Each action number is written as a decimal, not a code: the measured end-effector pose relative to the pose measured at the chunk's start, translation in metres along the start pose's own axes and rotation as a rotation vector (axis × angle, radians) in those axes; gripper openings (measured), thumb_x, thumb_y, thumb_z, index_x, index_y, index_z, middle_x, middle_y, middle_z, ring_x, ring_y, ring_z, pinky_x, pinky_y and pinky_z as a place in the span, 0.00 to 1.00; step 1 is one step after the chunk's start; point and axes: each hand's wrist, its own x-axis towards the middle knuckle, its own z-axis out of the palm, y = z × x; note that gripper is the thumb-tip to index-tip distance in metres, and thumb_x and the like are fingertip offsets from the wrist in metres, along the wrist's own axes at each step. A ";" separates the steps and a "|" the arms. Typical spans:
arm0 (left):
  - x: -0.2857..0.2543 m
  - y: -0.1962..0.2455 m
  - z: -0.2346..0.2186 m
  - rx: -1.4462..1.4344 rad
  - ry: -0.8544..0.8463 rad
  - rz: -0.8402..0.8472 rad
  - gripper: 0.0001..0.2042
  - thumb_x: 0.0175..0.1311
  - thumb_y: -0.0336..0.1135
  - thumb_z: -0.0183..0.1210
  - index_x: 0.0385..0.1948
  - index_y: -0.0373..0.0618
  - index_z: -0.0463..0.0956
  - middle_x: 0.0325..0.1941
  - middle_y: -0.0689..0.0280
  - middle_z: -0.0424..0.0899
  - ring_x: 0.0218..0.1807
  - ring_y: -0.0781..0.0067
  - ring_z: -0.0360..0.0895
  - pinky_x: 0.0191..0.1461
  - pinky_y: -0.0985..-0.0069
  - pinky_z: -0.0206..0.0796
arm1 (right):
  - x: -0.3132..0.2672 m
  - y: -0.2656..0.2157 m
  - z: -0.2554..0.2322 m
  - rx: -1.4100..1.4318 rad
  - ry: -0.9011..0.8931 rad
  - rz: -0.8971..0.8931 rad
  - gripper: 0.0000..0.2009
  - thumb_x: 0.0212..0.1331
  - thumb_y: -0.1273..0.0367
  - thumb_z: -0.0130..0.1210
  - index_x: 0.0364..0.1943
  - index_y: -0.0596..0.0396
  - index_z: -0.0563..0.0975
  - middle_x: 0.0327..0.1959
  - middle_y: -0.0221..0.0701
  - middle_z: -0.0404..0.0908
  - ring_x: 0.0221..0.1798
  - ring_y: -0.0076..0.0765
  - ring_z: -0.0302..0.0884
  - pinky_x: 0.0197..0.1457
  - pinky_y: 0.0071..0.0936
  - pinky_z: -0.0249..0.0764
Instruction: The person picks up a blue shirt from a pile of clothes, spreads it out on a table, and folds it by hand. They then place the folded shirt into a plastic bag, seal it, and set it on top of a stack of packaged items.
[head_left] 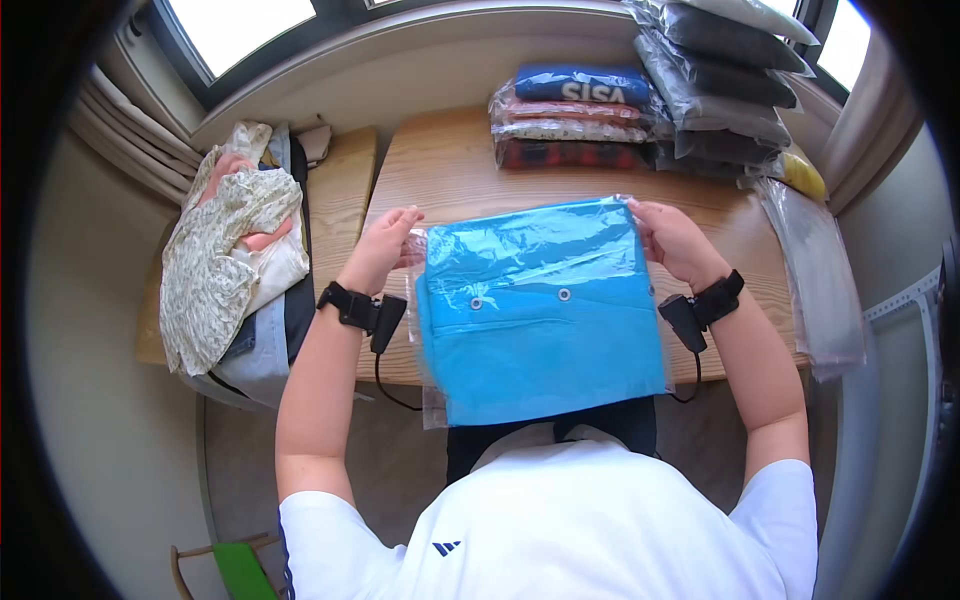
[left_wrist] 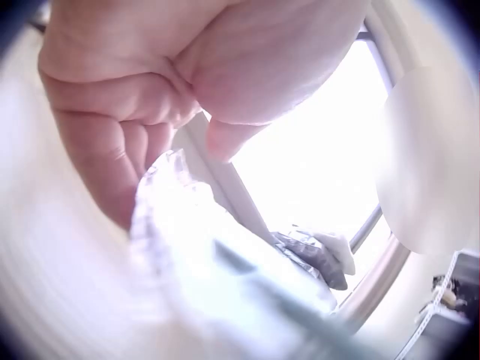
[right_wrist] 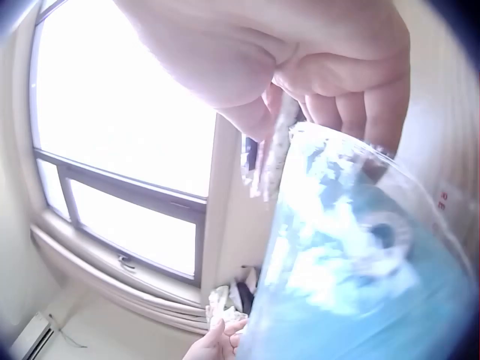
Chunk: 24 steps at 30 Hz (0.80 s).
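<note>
A folded bright blue garment in a clear plastic bag (head_left: pixel 540 350) is held out over the table's near edge, in front of the person's body. Two round, pale-rimmed fasteners show on its front. At the bag's upper right corner, my right hand (head_left: pixel 675 240) pinches the plastic; in the right wrist view its fingers (right_wrist: pixel 386 112) reach behind the bag's edge. My left hand (head_left: pixel 385 245) is at the upper left edge, fingers touching the loose plastic. The left wrist view has that thumb (left_wrist: pixel 229 139) standing apart from the glaring plastic.
Bagged folded clothes (head_left: pixel 570 125) sit at the back of the wooden table (head_left: pixel 430 150), beside a taller stack of dark bagged items (head_left: pixel 715 90). Flat clear bags (head_left: pixel 815 270) hang over the right edge. Loose clothes (head_left: pixel 230 260) are heaped at left.
</note>
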 end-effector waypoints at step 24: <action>0.022 -0.062 0.013 -0.128 0.116 -0.282 0.11 0.68 0.42 0.47 0.36 0.46 0.74 0.32 0.70 0.79 0.30 0.79 0.77 0.32 0.84 0.71 | 0.015 0.060 -0.008 -0.367 0.172 0.270 0.14 0.65 0.58 0.49 0.34 0.54 0.75 0.25 0.26 0.73 0.27 0.21 0.70 0.27 0.19 0.70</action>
